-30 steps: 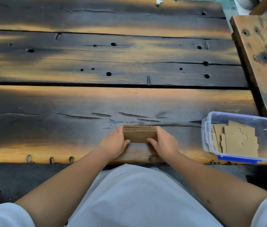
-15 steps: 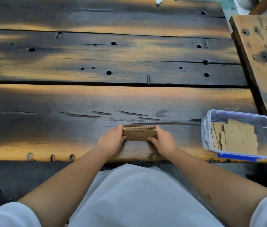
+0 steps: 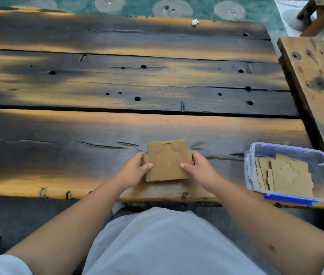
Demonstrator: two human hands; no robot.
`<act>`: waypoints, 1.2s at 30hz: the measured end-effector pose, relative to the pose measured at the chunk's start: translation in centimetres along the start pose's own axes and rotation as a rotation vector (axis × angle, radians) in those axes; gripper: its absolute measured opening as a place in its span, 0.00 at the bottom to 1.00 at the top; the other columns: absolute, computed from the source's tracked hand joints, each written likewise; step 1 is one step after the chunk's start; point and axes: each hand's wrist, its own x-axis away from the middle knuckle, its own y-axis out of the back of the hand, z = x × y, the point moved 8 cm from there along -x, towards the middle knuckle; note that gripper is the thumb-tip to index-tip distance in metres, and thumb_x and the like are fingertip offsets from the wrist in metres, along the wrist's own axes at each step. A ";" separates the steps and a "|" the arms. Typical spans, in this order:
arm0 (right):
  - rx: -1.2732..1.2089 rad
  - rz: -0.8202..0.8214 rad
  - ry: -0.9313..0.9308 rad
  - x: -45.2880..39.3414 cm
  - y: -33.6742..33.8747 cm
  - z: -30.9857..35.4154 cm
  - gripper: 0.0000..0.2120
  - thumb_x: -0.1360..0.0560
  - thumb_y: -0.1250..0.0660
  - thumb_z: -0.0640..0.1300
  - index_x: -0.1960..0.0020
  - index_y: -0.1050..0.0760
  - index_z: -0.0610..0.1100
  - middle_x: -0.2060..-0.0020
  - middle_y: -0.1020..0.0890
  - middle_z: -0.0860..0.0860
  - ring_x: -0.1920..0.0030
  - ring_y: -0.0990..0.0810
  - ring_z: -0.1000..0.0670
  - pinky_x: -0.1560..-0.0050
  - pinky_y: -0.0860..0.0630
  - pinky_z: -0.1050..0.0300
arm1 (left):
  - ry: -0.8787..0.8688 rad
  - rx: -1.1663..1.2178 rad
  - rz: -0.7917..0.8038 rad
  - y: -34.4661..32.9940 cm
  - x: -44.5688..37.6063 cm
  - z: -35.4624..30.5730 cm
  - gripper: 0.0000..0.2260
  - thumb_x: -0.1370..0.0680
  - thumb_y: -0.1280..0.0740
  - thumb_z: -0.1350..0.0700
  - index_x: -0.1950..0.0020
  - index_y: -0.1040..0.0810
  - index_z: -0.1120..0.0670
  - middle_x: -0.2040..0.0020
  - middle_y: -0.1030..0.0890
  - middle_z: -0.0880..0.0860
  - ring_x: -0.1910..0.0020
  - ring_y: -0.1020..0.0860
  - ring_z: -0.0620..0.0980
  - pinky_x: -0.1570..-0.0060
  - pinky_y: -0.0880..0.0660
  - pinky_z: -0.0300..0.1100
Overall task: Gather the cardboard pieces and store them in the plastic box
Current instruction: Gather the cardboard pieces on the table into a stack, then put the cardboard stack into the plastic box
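Tilting from edge-up to face-up, cardboard stack (image 3: 167, 160) clasped by left hand (image 3: 132, 171) and right hand (image 3: 200, 169), left of plastic box (image 3: 291, 171); ready for storing.

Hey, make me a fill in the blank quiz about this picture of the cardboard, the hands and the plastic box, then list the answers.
1. The cardboard stack is held by ____ hands, the left hand and right hand.
2. The plastic box sits to the stack's ____.
3. The box's clip is coloured ____.
4. The box already holds pieces of ____.

Answers: both; right; blue; cardboard
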 end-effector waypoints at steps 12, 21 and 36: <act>-0.177 0.008 -0.010 2.3 -0.8 1.5 0.08 0.23 0.33 0.37 0.46 0.25 0.47 0.51 0.17 0.52 0.56 0.16 0.56 0.59 0.22 0.64 | 0.040 0.425 -0.105 0.2 3.4 -1.8 0.11 0.22 0.33 0.63 0.41 0.28 0.61 0.47 0.19 0.59 0.51 0.19 0.54 0.52 0.22 0.46; -0.167 -0.017 -0.003 3.3 -1.6 2.1 0.08 0.23 0.32 0.37 0.45 0.23 0.44 0.48 0.16 0.48 0.50 0.17 0.49 0.50 0.20 0.55 | 0.089 0.404 -0.127 0.8 4.2 -0.7 0.10 0.23 0.32 0.61 0.43 0.27 0.59 0.46 0.19 0.59 0.50 0.19 0.55 0.52 0.22 0.47; -0.057 -0.219 -0.092 5.0 -1.1 1.4 0.06 0.26 0.28 0.39 0.54 0.23 0.48 0.56 0.17 0.53 0.57 0.18 0.55 0.58 0.22 0.60 | 0.123 0.278 -0.027 0.7 2.7 -0.5 0.10 0.27 0.27 0.57 0.52 0.26 0.52 0.50 0.18 0.54 0.52 0.19 0.53 0.48 0.22 0.51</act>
